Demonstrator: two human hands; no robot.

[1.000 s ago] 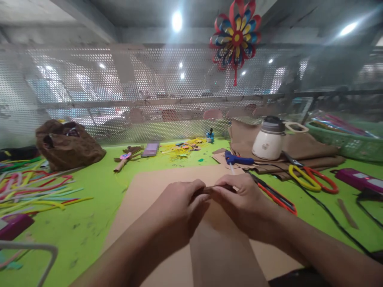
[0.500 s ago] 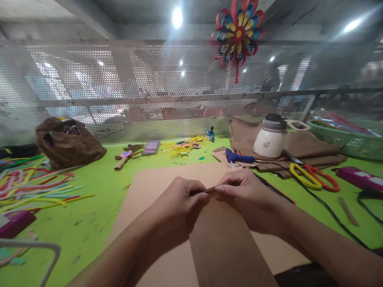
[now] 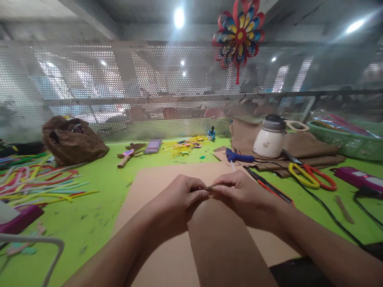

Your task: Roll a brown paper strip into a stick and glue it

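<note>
A long strip of brown paper [image 3: 224, 243] runs from the near edge up to my two hands. My left hand [image 3: 185, 195] pinches its far end between thumb and fingers. Close beside it, my right hand [image 3: 236, 193] grips the same end, thumb in front and fingers behind. That end looks folded or rolled into a thin edge between the fingertips. Beneath lies a large tan board [image 3: 149, 179]. Just beyond my right hand is a blue hot glue gun [image 3: 242, 157], and dark pens or pencils [image 3: 269, 185] lie partly behind that hand.
Scissors with yellow and red handles [image 3: 312, 176], a white jug [image 3: 269, 139], folded brown paper [image 3: 311, 145] and a green basket [image 3: 347, 139] stand right. Pipe cleaners [image 3: 44, 183] and a brown crumpled bag [image 3: 74, 139] lie left. A black cable [image 3: 326, 213] crosses the right side.
My hands have drawn slightly closer together at the strip's end, which both still hold. The camera view has shifted a little.
</note>
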